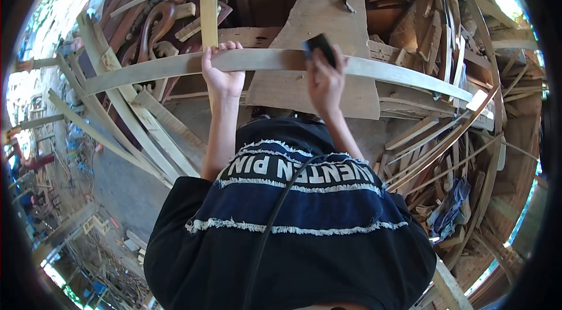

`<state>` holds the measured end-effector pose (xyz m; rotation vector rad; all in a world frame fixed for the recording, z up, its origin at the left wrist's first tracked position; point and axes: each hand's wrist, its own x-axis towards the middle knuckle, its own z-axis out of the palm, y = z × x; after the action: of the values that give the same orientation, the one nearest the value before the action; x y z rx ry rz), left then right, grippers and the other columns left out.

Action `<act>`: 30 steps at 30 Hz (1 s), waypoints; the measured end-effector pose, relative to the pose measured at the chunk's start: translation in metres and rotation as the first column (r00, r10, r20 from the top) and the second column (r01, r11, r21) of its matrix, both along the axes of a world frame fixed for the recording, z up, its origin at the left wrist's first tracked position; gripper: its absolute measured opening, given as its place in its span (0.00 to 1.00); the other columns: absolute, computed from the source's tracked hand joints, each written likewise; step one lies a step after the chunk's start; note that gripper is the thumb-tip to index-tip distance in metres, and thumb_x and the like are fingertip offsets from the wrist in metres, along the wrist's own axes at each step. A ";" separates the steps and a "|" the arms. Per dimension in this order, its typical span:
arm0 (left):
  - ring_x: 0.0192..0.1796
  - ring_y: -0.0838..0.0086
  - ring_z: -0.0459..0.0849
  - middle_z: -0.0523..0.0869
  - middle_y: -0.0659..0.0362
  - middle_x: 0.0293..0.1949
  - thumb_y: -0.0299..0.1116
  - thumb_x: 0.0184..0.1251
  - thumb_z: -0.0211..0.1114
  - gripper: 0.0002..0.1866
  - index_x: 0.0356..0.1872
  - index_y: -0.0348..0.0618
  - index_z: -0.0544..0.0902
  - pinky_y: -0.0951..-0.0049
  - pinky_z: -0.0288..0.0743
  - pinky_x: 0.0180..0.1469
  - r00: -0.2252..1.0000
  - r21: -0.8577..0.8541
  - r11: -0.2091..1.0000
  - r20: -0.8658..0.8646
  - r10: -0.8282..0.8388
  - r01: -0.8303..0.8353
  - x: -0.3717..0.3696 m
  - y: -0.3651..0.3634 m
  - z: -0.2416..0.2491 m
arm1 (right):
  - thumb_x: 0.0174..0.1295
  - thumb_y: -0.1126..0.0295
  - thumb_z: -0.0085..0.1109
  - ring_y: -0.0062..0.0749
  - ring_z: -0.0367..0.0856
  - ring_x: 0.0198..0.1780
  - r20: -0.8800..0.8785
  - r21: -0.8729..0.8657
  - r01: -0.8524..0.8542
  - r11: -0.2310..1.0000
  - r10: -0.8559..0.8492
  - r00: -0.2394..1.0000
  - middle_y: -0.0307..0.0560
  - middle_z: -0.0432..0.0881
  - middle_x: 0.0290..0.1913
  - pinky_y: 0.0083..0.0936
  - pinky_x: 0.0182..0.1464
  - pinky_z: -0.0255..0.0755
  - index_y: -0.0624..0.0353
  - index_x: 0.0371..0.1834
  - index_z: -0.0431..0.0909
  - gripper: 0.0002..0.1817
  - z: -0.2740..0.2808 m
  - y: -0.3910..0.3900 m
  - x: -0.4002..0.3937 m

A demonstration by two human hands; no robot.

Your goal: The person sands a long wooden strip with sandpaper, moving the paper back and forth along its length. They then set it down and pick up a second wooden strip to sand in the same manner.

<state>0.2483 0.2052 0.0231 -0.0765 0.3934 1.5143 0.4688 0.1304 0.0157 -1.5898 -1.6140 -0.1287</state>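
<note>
A long pale wooden strip (263,59) lies crosswise in front of me, bowed by the lens, over a broad wooden slab (319,23). Wrapped round the strip left of its middle is my left hand (224,73), its fingertips showing over the far edge. My right hand (326,79) is at the strip right of the middle, closed on a small dark block (320,49) that covers part of the wood. Beyond my left hand an upright pale yellowish board (209,20) stands out behind the strip.
Carved brown wooden pieces (158,23) are piled at the upper left. Long curved strips (126,108) lean at the left. Scrap wood (430,140) and a bluish cloth (449,207) are on the right. Grey floor (129,181) shows at the lower left.
</note>
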 end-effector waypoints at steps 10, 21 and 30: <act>0.46 0.62 0.78 0.78 0.57 0.31 0.35 0.68 0.57 0.10 0.28 0.44 0.74 0.55 0.67 0.66 1.000 -0.057 0.998 0.006 0.003 -0.002 0.009 -0.015 0.009 | 0.60 0.74 0.60 0.47 0.75 0.59 0.112 -0.055 0.470 0.881 -0.462 0.880 0.49 0.84 0.48 0.53 0.71 0.46 0.61 0.45 0.84 0.10 -0.025 -0.021 0.084; 0.50 0.62 0.78 0.78 0.55 0.37 0.35 0.68 0.57 0.09 0.30 0.43 0.74 0.54 0.65 0.69 0.999 0.003 0.999 -0.003 -0.041 0.041 0.007 -0.012 0.008 | 0.56 0.71 0.65 0.48 0.70 0.65 0.022 -0.057 -0.254 0.966 0.255 0.967 0.43 0.83 0.53 0.55 0.70 0.52 0.57 0.47 0.84 0.14 0.006 -0.010 -0.029; 0.49 0.59 0.78 0.80 0.52 0.36 0.50 0.66 0.61 0.18 0.30 0.45 0.75 0.54 0.67 0.66 0.997 0.006 0.999 -0.049 -0.054 0.054 0.006 -0.009 0.001 | 0.61 0.69 0.61 0.46 0.77 0.55 0.086 0.063 0.545 0.836 -0.549 0.832 0.45 0.86 0.44 0.51 0.69 0.52 0.60 0.43 0.85 0.11 -0.033 -0.024 0.112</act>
<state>0.2541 0.1962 0.0240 -0.0225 0.4256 1.4663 0.5813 0.1065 -0.0174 -2.0067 -1.1700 -0.5480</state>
